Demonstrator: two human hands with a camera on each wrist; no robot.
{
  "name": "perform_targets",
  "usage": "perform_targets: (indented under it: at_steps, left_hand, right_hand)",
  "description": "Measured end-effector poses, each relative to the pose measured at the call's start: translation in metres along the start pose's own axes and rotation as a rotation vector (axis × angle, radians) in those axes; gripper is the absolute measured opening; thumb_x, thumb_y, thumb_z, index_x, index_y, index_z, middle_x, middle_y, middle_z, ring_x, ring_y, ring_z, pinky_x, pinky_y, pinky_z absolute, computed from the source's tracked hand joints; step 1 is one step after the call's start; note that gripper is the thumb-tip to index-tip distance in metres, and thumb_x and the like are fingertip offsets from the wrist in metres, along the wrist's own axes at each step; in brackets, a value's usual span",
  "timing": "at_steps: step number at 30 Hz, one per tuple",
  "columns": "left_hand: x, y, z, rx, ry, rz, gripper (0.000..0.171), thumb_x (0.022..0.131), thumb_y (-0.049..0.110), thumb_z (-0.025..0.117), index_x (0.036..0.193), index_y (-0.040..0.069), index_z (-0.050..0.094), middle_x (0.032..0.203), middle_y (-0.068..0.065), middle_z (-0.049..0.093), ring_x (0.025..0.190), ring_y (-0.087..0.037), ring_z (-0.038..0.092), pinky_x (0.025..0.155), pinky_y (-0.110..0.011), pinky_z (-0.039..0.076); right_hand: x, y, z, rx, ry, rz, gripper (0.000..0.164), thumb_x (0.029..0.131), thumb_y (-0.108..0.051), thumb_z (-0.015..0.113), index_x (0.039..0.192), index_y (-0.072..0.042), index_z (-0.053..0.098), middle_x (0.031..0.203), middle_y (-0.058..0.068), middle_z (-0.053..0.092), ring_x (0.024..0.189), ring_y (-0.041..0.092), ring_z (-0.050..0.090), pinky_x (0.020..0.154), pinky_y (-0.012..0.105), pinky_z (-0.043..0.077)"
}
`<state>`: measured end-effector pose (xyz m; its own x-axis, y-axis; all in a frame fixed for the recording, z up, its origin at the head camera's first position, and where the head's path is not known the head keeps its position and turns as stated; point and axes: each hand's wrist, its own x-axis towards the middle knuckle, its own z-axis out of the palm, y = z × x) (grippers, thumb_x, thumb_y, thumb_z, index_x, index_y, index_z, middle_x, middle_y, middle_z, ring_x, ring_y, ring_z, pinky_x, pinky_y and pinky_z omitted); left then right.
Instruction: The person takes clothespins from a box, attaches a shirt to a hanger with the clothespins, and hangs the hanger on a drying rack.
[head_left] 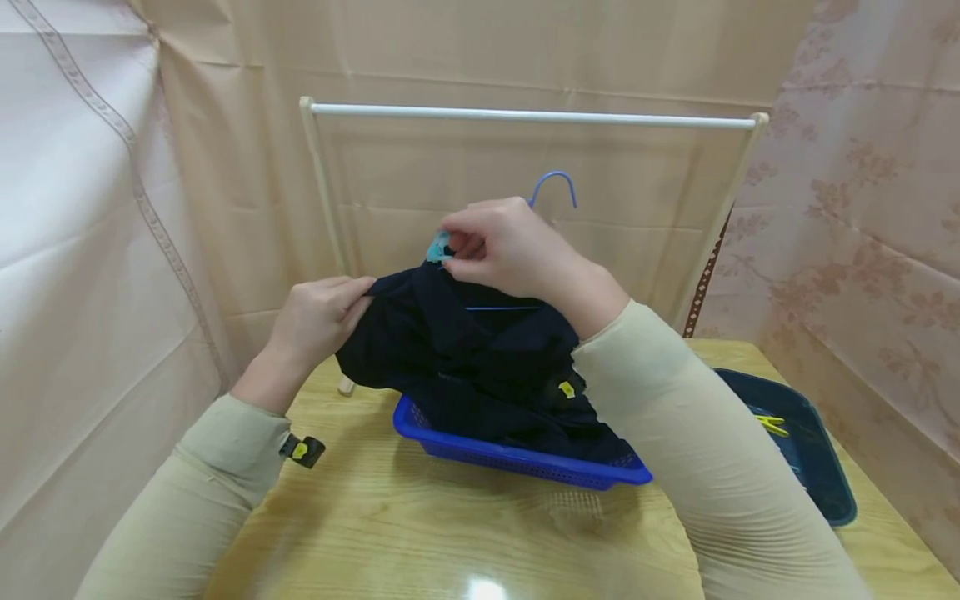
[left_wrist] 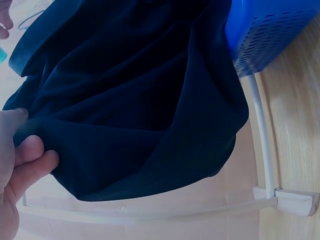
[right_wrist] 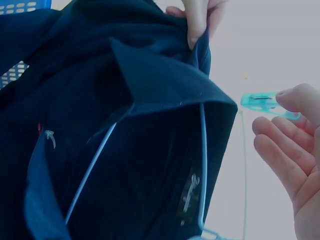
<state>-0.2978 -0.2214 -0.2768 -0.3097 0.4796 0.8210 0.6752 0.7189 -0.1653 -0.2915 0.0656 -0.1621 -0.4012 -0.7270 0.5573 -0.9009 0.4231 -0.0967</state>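
A dark navy collared garment (head_left: 480, 358) hangs on a blue hanger (right_wrist: 203, 155), whose hook (head_left: 555, 175) rises behind my right hand in the head view. With thumb and fingers my left hand (head_left: 318, 317) pinches the cloth at the garment's left side and holds it stretched outward. My right hand (head_left: 517, 250) pinches a teal clothespin (right_wrist: 262, 101) between thumb and fingers. In the right wrist view the clothespin's tip is right beside the collar's corner (right_wrist: 227, 102). The garment's lower part lies over a blue basket (head_left: 525, 467).
Behind the garment stands a rack with a white horizontal bar (head_left: 525, 115). A dark green tray (head_left: 832, 467) holding a yellow clothespin (head_left: 771, 425) sits on the wooden table (head_left: 375, 533) at right, partly behind my right sleeve. Curtains surround the table at the back and sides.
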Motion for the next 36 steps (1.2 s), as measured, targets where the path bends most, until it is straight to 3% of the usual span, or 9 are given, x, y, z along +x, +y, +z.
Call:
perform_targets:
  at_steps: [11, 20, 26, 36]
  left_hand:
    - [0.001, 0.000, 0.002, -0.006, 0.021, 0.017, 0.019, 0.085, 0.001, 0.078, 0.103, -0.005, 0.075, 0.088, -0.019, 0.075, 0.076, -0.036, 0.073, 0.068, -0.051, 0.061]
    - [0.002, 0.000, 0.000, -0.014, 0.010, 0.010, 0.020, 0.086, -0.001, 0.078, 0.105, -0.005, 0.074, 0.089, -0.020, 0.075, 0.077, -0.035, 0.074, 0.069, -0.050, 0.061]
    - [0.002, 0.001, -0.001, -0.015, 0.002, 0.003, 0.019, 0.086, 0.000, 0.078, 0.105, -0.004, 0.075, 0.089, -0.019, 0.075, 0.077, -0.035, 0.074, 0.070, -0.050, 0.061]
    - [0.001, 0.001, -0.002, -0.001, 0.019, 0.059, 0.020, 0.085, -0.001, 0.080, 0.103, -0.006, 0.073, 0.088, -0.020, 0.074, 0.075, -0.036, 0.074, 0.066, -0.049, 0.061]
  right_hand:
    - [0.017, -0.012, 0.014, -0.055, -0.083, -0.037, 0.013, 0.094, -0.010, 0.071, 0.105, -0.003, 0.072, 0.095, 0.004, 0.071, 0.082, 0.013, 0.067, 0.078, 0.020, 0.056]
    - [0.024, -0.021, 0.025, -0.130, -0.196, 0.004, 0.009, 0.098, -0.013, 0.068, 0.101, -0.005, 0.070, 0.082, 0.003, 0.058, 0.074, 0.017, 0.053, 0.069, 0.023, 0.048]
    - [0.026, -0.024, 0.026, -0.199, -0.285, 0.065, 0.015, 0.101, -0.018, 0.066, 0.090, -0.007, 0.062, 0.079, 0.004, 0.052, 0.073, 0.019, 0.051, 0.068, 0.026, 0.045]
    - [0.029, -0.031, 0.024, -0.299, -0.388, 0.139, 0.015, 0.102, -0.021, 0.065, 0.104, -0.007, 0.071, 0.093, 0.003, 0.066, 0.080, 0.018, 0.059, 0.079, 0.026, 0.054]
